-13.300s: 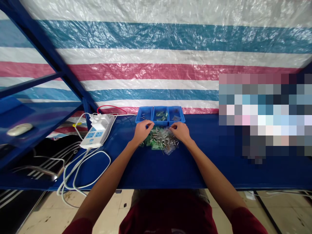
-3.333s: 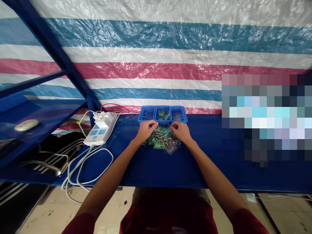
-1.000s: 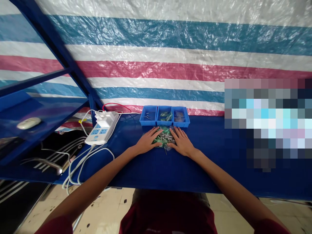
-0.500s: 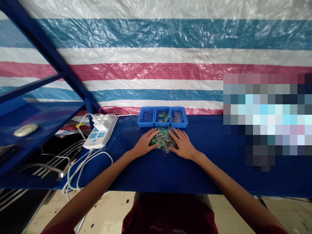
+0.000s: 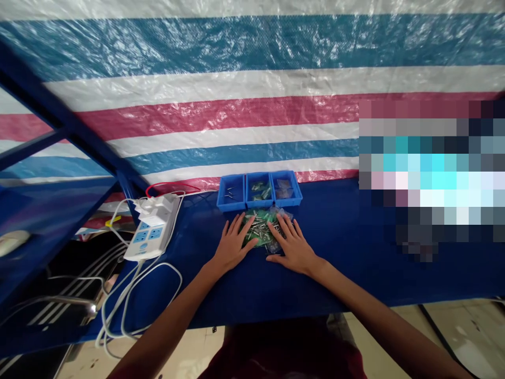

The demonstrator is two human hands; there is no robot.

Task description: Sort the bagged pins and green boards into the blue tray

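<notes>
A mixed pile of thin silvery metal pieces (image 5: 260, 225), like rivets or screws, lies on the blue table with green pieces and small clear plastic bags (image 5: 273, 246). At its left edge rests my left hand (image 5: 233, 243), fingers spread. My right hand (image 5: 292, 243) lies palm down on the right side, its fingers apart over the bags. Just behind the pile stand three joined blue bins. The left bin (image 5: 231, 207) holds a few metal pieces, the middle bin (image 5: 259, 203) greenish pieces, the right bin (image 5: 287, 202) small clear bags.
A white power strip (image 5: 139, 252) with plugged-in adapters sits on the left, its white cables (image 5: 158, 267) looping over the table (image 5: 339, 226). Beyond are a blue metal frame (image 5: 84, 134) and a striped plastic sheet (image 5: 244, 113). The right side is pixelated.
My hands have drawn slightly toward me and opened wider, and the pile looks more spread out. The view has tilted and shifted a little.
</notes>
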